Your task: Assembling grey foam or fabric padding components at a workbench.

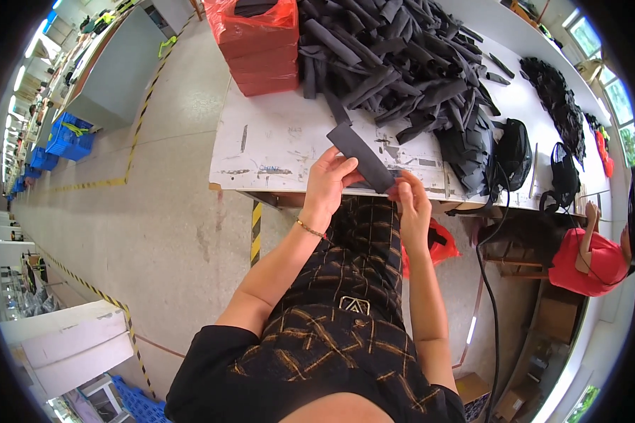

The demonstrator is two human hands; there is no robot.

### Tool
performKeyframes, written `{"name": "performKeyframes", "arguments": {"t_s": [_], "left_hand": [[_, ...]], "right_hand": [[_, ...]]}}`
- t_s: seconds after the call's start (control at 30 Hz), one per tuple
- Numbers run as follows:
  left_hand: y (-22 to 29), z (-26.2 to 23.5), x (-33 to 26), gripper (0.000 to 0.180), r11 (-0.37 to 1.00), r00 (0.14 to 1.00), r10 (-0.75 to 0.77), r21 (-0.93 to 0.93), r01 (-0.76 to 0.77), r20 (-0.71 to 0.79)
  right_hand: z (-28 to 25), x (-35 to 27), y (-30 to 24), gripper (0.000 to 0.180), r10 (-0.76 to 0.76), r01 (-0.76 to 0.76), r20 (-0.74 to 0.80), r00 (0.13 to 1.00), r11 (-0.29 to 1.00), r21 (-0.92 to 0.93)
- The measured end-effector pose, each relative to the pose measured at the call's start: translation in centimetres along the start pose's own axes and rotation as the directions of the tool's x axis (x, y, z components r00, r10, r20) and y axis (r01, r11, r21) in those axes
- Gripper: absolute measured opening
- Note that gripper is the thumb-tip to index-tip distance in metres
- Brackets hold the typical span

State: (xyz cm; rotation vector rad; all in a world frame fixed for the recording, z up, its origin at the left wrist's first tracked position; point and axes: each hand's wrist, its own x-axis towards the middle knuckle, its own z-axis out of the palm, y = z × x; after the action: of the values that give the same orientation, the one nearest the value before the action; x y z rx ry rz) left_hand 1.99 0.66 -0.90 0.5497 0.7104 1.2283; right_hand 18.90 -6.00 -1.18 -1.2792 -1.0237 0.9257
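Observation:
Between my two hands, over the near edge of the white table (250, 144), is a flat dark grey fabric strip (362, 155). My left hand (329, 180) pinches its side, thumb on top. My right hand (413, 201) grips its lower right end with thumb and fingers. Another dark strip (336, 108) lies on the table just beyond. Farther back spreads a big heap of similar dark fabric pieces (402, 63), many folded or curled. A bundle of flat dark pieces (467, 158) lies to the right of my hands.
A red plastic-wrapped stack (261, 60) stands at the table's left. Black backpacks (513, 155) rest on the right, with a black cable (494, 296) hanging down. A co-worker in a red shirt (589, 261) sits farther right. An orange-red bag (437, 247) is beneath the table.

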Motion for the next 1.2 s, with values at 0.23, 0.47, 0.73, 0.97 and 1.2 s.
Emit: {"name": "performKeyframes", "arguments": {"t_s": [0.23, 0.47, 0.73, 0.97, 1.2], "left_hand": [[-1.0, -0.4, -1.0, 0.026, 0.999, 0.999, -0.034, -0.033, 0.034, 0.008], [-4.2, -3.8, -0.9, 0.032, 0.755, 0.96, 0.263, 0.64, -0.144, -0.093], [-1.4, -7.3, 11.0, 0.037, 0.361, 0.789, 0.599, 0.926, -0.112, -0.137], [-0.5, -6.7, 19.0, 0.043, 0.137, 0.708, 0.69, 0.987, 0.079, -0.152], [-1.2, -9.5, 19.1, 0.029, 0.483, 0.826, 0.513, 0.874, -0.054, -0.232]], "right_hand": [[0.0, -0.3, 1.5, 0.017, 0.234, -0.236, 0.032, 0.972, 0.964, 0.123], [-2.3, 0.1, 2.7, 0.014, 0.154, -0.172, -0.086, 0.984, 0.945, -0.278], [-4.5, 4.0, 3.6, 0.019, -0.242, 0.087, -0.097, 0.965, 0.65, -0.755], [-10.5, 11.9, 3.0, 0.021, -0.559, 0.084, -0.06, 0.827, 0.23, -0.97], [-10.2, 16.6, 2.5, 0.034, -0.526, -0.098, -0.114, 0.843, 0.059, -0.993]]}}
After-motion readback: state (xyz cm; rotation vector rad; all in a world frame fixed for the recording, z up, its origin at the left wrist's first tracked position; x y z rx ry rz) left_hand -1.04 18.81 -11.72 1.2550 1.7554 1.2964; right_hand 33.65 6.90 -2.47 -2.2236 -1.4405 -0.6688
